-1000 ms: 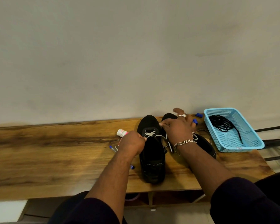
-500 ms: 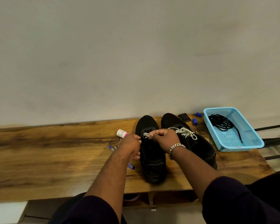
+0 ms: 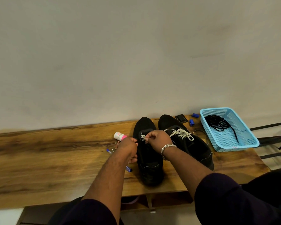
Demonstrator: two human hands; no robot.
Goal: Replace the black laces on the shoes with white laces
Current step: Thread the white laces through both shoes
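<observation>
Two black shoes stand side by side on the wooden table [image 3: 55, 159], toes pointing to the wall. The right shoe [image 3: 193, 143] carries a white lace [image 3: 181, 133] tied over its tongue. On the left shoe [image 3: 150, 163] a white lace [image 3: 142, 137] shows only near the toe end. My right hand [image 3: 157, 140] pinches that lace above the shoe. My left hand [image 3: 128, 147] lies curled against the shoe's left side; what its fingers grip is hidden. The black laces [image 3: 217, 123] lie bundled in a light blue basket [image 3: 243, 143].
A small white bottle with a pink band [image 3: 119, 136] and a blue pen [image 3: 128, 168] lie left of the shoes. Behind the right shoe are a small black case [image 3: 181, 118] and two blue caps [image 3: 191, 122]. The wall runs along the table's far edge.
My right hand came back from above the right shoe to the left shoe's lace, uncovering the right shoe's white lace. My left hand stayed beside the left shoe.
</observation>
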